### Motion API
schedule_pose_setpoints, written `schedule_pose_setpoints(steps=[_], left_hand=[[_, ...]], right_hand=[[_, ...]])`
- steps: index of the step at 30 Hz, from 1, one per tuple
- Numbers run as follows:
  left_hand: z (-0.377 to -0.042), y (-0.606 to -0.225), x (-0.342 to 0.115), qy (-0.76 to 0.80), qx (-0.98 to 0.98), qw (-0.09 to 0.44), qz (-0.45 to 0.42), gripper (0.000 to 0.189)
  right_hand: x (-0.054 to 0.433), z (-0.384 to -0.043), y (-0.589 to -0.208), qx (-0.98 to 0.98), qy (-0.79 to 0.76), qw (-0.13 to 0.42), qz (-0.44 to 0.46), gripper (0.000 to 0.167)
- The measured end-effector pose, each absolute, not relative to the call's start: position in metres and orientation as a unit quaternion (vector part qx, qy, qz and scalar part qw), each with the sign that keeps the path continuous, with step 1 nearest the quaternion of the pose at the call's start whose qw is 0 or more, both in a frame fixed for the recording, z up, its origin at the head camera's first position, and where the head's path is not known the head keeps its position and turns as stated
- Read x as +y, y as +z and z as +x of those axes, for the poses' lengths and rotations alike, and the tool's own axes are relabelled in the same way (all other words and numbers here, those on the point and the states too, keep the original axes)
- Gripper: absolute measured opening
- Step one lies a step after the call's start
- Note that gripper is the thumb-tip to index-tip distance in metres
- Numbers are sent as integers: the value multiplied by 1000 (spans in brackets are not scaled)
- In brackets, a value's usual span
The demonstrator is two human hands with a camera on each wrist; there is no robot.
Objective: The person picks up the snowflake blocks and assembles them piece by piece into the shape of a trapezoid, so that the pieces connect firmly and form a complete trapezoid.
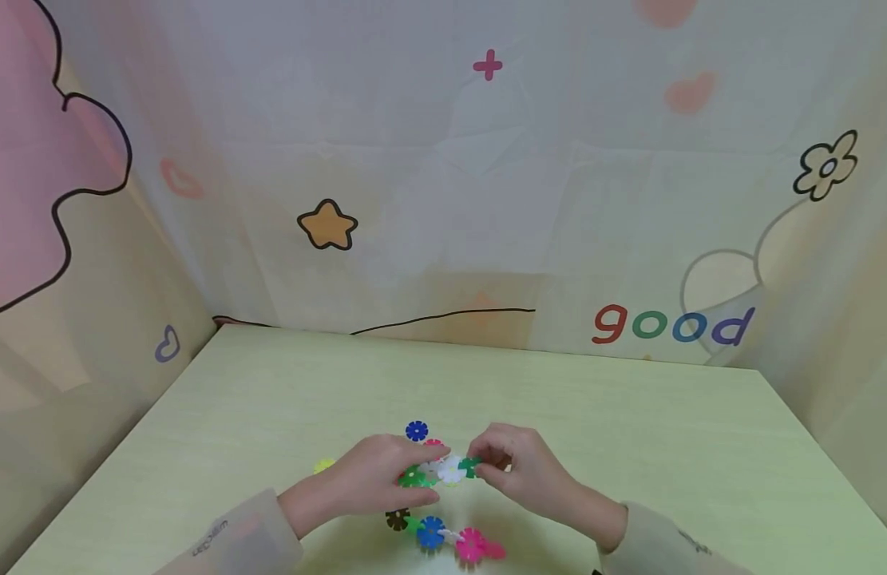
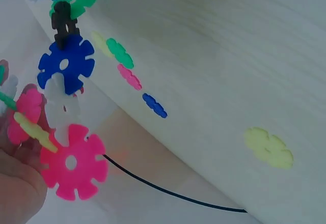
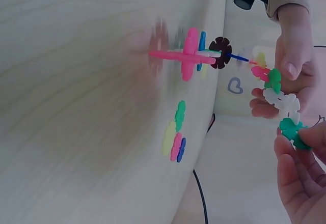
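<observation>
A chain of slotted plastic flower discs runs between the two hands. The right hand (image 1: 518, 471) pinches a green disc (image 3: 291, 131) at one end of it, thumb on one face and fingers behind. This green disc meets a white disc (image 1: 452, 470). My left hand (image 1: 374, 475) holds the chain further along, near another green disc (image 3: 274, 79) and a pink disc (image 3: 260, 73); its thumb and index finger stand apart. From there the chain curves back toward me through a brown disc (image 1: 397, 519), a blue disc (image 1: 430, 532) and a bright pink disc (image 1: 470, 545).
Loose discs lie on the pale table (image 1: 285, 383) beyond the hands: a dark blue one (image 1: 417, 430), a pink one (image 2: 129, 77), a green one (image 2: 120, 52) and a yellow one beside it. Another yellow disc (image 2: 268, 147) lies apart, left of the left hand. A printed curtain (image 1: 414, 160) encloses the table.
</observation>
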State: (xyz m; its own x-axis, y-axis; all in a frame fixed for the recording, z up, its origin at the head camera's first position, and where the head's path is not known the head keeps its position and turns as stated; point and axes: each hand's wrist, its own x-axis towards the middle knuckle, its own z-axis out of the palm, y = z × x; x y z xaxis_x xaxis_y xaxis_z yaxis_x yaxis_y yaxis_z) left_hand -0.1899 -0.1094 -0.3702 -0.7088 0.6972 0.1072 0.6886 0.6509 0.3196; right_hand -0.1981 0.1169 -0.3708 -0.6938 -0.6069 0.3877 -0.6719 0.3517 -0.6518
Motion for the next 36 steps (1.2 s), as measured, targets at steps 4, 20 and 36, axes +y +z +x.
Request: schedule_pose_setpoints(steps=[4, 20, 36], left_hand=[[-190, -371, -103, 178, 908, 27, 377, 51], [-190, -380, -89, 193, 890, 32, 413, 39], [-206, -369, -141, 153, 934, -9, 322, 40]], right_hand=[[118, -196, -373, -823, 421, 18, 380, 7], [124, -190, -375, -831, 402, -50, 381, 8], [122, -239, -389, -845, 388, -105, 352, 22]])
